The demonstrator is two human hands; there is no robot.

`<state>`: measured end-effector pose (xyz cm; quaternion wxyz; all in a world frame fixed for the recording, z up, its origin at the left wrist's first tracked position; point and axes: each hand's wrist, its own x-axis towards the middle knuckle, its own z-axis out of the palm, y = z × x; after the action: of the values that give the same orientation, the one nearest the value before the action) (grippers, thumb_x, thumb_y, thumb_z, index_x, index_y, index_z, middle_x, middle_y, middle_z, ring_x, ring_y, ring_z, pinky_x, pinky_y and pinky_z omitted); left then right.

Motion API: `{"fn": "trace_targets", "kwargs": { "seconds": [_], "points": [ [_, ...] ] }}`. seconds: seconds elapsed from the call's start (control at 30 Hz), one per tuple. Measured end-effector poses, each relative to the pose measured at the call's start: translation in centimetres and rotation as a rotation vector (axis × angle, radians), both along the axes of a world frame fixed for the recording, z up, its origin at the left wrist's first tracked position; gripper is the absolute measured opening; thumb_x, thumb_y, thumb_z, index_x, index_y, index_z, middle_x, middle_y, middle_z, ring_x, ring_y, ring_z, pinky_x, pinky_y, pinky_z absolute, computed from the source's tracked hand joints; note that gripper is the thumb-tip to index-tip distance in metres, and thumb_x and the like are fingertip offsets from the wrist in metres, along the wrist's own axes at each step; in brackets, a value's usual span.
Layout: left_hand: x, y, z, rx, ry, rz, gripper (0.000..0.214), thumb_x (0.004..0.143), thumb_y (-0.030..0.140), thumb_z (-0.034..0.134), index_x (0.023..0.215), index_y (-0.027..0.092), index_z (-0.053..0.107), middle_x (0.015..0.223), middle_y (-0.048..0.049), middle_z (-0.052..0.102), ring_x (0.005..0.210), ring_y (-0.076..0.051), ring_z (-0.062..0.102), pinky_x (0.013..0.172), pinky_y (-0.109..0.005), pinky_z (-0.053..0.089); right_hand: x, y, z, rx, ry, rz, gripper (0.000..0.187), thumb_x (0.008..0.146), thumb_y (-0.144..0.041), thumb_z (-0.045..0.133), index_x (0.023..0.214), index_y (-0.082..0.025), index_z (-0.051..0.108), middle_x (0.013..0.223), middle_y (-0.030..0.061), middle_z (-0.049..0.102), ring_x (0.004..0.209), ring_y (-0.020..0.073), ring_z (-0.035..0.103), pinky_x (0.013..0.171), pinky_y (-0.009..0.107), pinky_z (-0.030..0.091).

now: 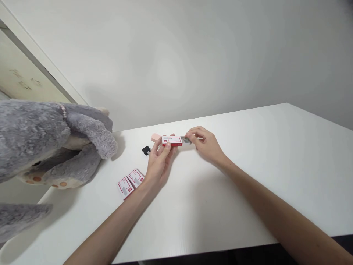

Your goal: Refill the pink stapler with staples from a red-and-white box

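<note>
Above the table, my left hand [162,156] grips a small red-and-white box [172,140], its thumb on the near side. A grey inner tray [186,140] sticks out of the box's right end. My right hand [204,144] pinches the outer end of that tray with thumb and fingers. Something grey and metallic lies in the tray, too small to make out; it could be staples. Just behind my left hand are a pink object [155,137] and a small black object [146,150], both partly covered by the hand.
Two similar red-and-white boxes [125,187] lie side by side left of my left forearm. A large grey plush toy [91,134] leans over the left end of the white table [248,198]. A pale wall [193,66] stands behind the table's back edge.
</note>
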<state>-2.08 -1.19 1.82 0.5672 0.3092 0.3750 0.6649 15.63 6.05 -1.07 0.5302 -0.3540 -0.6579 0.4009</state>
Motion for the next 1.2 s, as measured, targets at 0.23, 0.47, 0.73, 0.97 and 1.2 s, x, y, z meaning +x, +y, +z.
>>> {"fn": "trace_targets", "kwargs": {
  "seconds": [0.23,0.47,0.73,0.97,1.2],
  "points": [
    [0.0,-0.2,0.0,-0.008,0.009,-0.044,0.033,0.091,0.023,0.084,0.119,0.019,0.068,0.152,-0.0116,0.066,0.137,-0.024,0.066,0.128,-0.042,0.043,0.5,0.3,0.2,-0.27,0.112,0.158,0.048,0.095,-0.064,0.07,0.125,-0.026,0.071,0.088,0.0004,0.063,0.059,0.011,0.055,0.052,0.027,0.05],
    [0.0,-0.4,0.3,-0.004,-0.008,-0.099,0.036,0.091,0.021,0.084,0.123,0.018,0.067,0.155,-0.0132,0.062,0.142,-0.028,0.062,0.13,-0.045,0.041,0.7,0.4,0.0,-0.427,0.142,0.33,0.049,0.092,-0.063,0.075,0.121,-0.024,0.074,0.071,-0.003,0.056,0.054,0.0113,0.051,0.049,0.027,0.049],
    [0.2,-0.7,0.4,0.014,-0.019,-0.181,0.045,0.089,0.025,0.087,0.127,0.018,0.064,0.153,-0.0147,0.065,0.143,-0.03,0.061,0.131,-0.049,0.038,0.5,0.2,0.0,-0.431,0.182,0.311,0.048,0.09,-0.064,0.076,0.119,-0.026,0.072,0.051,-0.0093,0.048,0.038,0.0084,0.035,0.04,0.024,0.034],
    [0.5,-0.9,0.3,0.027,-0.024,-0.224,0.045,0.088,0.025,0.088,0.126,0.019,0.063,0.145,-0.0131,0.071,0.137,-0.029,0.067,0.13,-0.05,0.039,0.1,0.0,0.4,-0.401,0.261,0.232,0.05,0.086,-0.068,0.079,0.11,-0.025,0.072,0.053,-0.0088,0.05,0.04,0.0071,0.031,0.039,0.024,0.031],
    [0.6,-1.0,0.0,0.02,-0.034,-0.276,0.045,0.09,0.023,0.086,0.128,0.02,0.061,0.135,-0.0101,0.075,0.13,-0.025,0.071,0.128,-0.047,0.043,-0.3,-0.4,0.6,-0.413,0.257,0.217,0.052,0.083,-0.069,0.081,0.108,-0.025,0.07,0.071,-0.0036,0.066,0.043,0.006,0.035,0.039,0.024,0.03]
  ]
}}
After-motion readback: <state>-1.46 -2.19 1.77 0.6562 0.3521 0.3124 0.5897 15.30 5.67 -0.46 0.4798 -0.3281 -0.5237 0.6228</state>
